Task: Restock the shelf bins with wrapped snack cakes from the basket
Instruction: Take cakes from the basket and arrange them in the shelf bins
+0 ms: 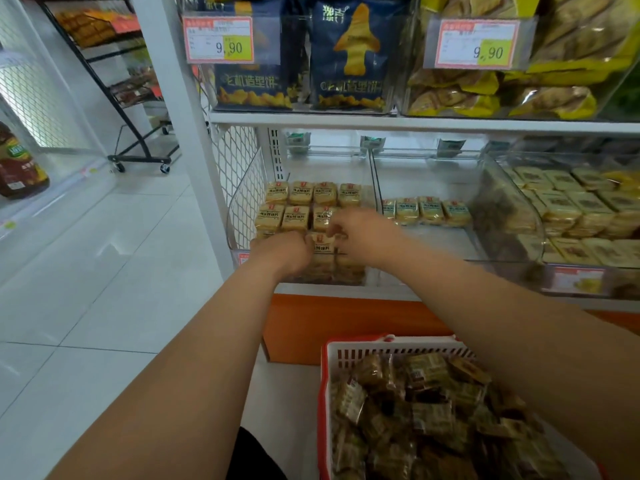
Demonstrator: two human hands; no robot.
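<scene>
Both my hands reach into the leftmost clear shelf bin [242,202], which holds rows of yellow wrapped snack cakes [298,194]. Between them sits one wrapped cake [322,244] at the bin's front row. My left hand [280,252] closes its fingers on the cake's left edge. My right hand [356,233] pinches its top right corner. A red and white basket [381,349] stands on the floor at the lower right, heaped with several wrapped cakes [429,414].
The middle bin [426,174] holds one short row of cakes. The right bin [512,216] is stacked with pale wrapped packs. Above, a shelf [381,119] carries blue snack bags and yellow packs. A black wheeled rack [138,157] stands on the tiled floor to the left.
</scene>
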